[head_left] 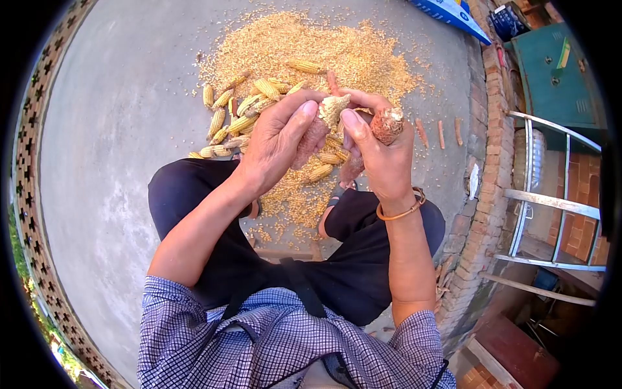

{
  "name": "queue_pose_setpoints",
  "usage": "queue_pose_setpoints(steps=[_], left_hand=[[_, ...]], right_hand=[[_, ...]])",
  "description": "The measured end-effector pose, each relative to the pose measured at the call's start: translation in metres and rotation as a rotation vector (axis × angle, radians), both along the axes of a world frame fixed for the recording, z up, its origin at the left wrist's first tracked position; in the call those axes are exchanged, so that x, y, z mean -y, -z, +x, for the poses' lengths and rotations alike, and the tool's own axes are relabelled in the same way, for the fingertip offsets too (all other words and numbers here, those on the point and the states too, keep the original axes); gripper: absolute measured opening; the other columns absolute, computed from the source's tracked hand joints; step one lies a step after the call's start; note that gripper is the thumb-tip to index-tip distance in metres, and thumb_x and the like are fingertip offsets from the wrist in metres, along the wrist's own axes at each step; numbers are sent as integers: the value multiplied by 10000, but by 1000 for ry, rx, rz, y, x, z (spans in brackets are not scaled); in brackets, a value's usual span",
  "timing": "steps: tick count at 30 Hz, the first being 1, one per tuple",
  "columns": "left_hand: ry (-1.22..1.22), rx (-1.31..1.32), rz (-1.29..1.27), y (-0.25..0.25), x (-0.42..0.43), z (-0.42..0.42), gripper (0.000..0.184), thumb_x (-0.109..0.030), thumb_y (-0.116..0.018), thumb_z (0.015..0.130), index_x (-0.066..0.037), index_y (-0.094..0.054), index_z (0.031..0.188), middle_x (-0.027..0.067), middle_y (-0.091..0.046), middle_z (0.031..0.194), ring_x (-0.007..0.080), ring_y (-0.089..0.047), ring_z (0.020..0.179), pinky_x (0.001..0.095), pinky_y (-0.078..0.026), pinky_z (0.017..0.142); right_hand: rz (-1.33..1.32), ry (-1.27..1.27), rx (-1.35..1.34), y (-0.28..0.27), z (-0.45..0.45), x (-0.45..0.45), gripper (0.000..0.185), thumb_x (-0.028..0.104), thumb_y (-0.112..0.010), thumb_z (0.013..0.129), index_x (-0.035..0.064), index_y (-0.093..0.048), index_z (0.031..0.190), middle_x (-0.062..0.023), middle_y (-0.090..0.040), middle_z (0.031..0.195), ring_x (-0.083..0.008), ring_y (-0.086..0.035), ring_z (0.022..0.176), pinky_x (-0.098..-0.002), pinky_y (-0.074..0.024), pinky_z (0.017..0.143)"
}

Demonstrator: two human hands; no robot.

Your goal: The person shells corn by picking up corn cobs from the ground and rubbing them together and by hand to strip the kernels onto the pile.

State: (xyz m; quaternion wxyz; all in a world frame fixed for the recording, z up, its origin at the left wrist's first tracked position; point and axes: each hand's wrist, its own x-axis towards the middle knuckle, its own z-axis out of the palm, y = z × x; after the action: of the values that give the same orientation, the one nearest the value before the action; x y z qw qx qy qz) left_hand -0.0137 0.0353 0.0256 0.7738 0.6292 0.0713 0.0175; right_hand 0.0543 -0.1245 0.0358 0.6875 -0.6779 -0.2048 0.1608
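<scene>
My left hand [275,139] is wrapped round a mostly bare reddish corn cob [311,142], with pale kernels [334,109] at its upper end between my two thumbs. In my right hand [382,146] a second reddish cob [387,126] is gripped, its broken pale end facing up; the thumb presses toward the pale kernels. Another bare cob [352,170] shows just below my right hand. Whole yellow ears [243,124] lie heaped to the left of and beneath my hands. Beyond them spreads a wide layer of loose kernels [311,48].
Several bare cobs [442,135] lie on the concrete at the right. A low brick edge [492,162] runs along the right side, with a metal frame [554,201] and a green cabinet [557,78] past it. A blue bag [453,16] is at the top right.
</scene>
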Motion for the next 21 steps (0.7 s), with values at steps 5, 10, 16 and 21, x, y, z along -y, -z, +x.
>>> queue_pose_setpoints(steps=[5, 10, 16, 21], left_hand=[[-7, 77, -14, 10, 5, 0, 248, -178, -456, 1056, 17, -580, 1147, 33, -581, 825, 84, -554, 722, 245, -465, 649], [-52, 44, 150, 32, -5, 6, 259, -185, -443, 1060, 30, -579, 1111, 91, -654, 936, 146, -657, 822, 278, -539, 769], [23, 57, 630, 24, -16, 3, 203, -103, -453, 1039, 53, -573, 987, 112, -656, 876, 166, -665, 794, 289, -530, 720], [67, 124, 1039, 21, -23, 3, 164, -116, -534, 985, 45, -558, 1005, 210, -623, 902, 372, -621, 851, 428, -494, 749]], right_hand=[[9, 10, 26, 3, 2, -2, 190, 74, -721, 881, 5, -678, 1053, -19, -658, 795, -57, -574, 617, -281, -451, 919], [-93, 129, 93, -12, 20, 28, 201, 126, -705, 914, 10, -685, 1077, -18, -633, 759, -53, -544, 647, -198, -423, 558], [-788, 360, 391, 28, 92, 207, 157, 169, -673, 916, 22, -686, 861, -69, -660, 700, -142, -609, 620, -352, -489, 562], [-2044, -100, -199, 139, -23, 468, 313, 270, -657, 858, -5, -709, 1000, -257, -678, 1056, -417, -660, 1000, -478, -538, 835]])
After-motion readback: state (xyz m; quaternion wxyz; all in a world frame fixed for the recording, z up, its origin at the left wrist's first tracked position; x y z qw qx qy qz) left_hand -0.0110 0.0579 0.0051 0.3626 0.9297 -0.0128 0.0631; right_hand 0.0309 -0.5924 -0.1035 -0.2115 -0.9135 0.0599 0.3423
